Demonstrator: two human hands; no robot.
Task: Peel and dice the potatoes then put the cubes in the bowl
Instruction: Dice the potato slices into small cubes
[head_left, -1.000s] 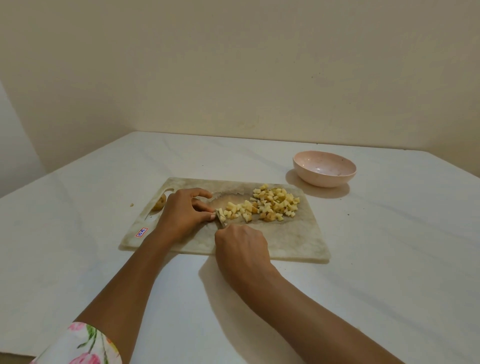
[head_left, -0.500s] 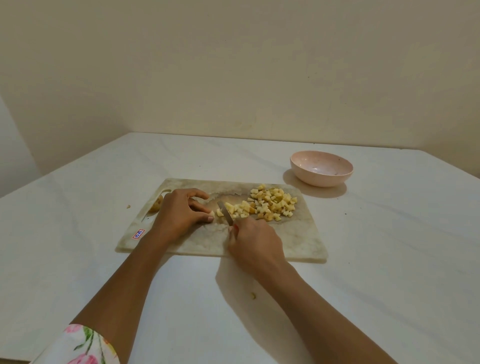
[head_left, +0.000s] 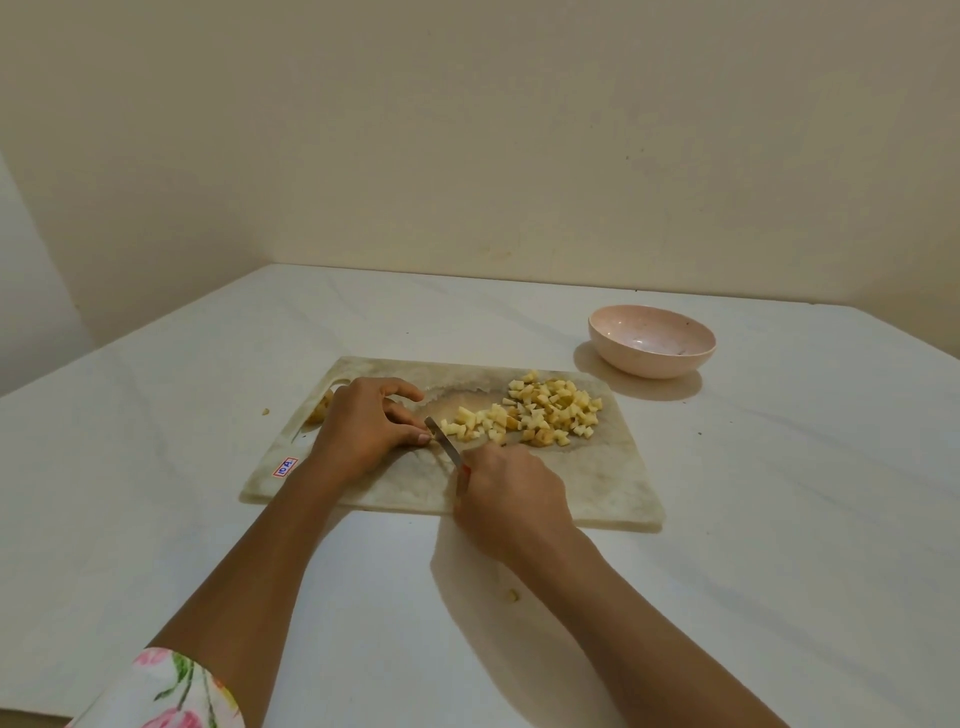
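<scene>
The knife (head_left: 444, 442) is gripped in the closed right hand (head_left: 511, 501), handle buried in the fist, blade running up and to the left across the cutting board (head_left: 597, 483). The blade tip lies against the fingertips (head_left: 423, 439) of the left hand (head_left: 366, 431), which is curled down on the board; whether a last piece of potato is pinned beneath it cannot be told, as the fingers hide that spot.

The diced potato (head_left: 540, 415) is spread in a loose band just right of the blade, its long axis running left to right toward the board's far right corner. The bowl (head_left: 652, 340) stands on the table (head_left: 779, 519) beyond that corner, apart from the board, and appears to hold no cubes.

The cubes therefore lie between the knife and the bowl, nearer the right hand. A transfer is judged best made rightward and away.

A small scrap (head_left: 513, 595) rests on the table near the right forearm.
</scene>
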